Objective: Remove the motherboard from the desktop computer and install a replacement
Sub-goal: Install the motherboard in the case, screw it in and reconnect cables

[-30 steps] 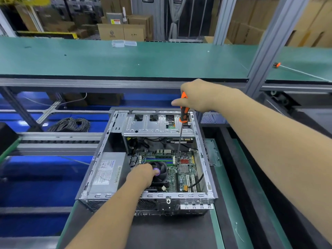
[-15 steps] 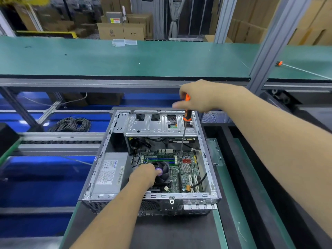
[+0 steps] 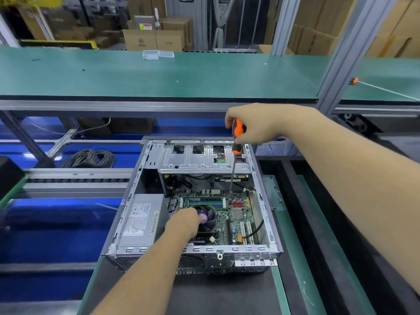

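An open desktop case (image 3: 263, 251) lies on its side on a dark mat. Inside, the green motherboard (image 3: 237, 220) lies flat, with a black CPU fan (image 3: 210, 220) at its left. My left hand (image 3: 185, 221) rests on the fan, fingers curled over its near edge. My right hand (image 3: 259, 126) grips the orange-and-black handle of a long screwdriver (image 3: 232, 176). Its thin shaft runs down to the board's far edge, beside the memory slots (image 3: 204, 202). A silver drive cage (image 3: 200, 159) covers the case's far end.
A grey power supply (image 3: 141, 220) fills the case's left side. A coil of grey cable (image 3: 89, 158) lies at the left beyond a roller track. A green bench (image 3: 136, 73) spans the back, with a small clear box (image 3: 150, 54) and a second orange-handled tool (image 3: 354, 81).
The view has shifted slightly, so the case sits a little lower and further right. Both hands keep their grips; the screwdriver stays on the same spot of the board.
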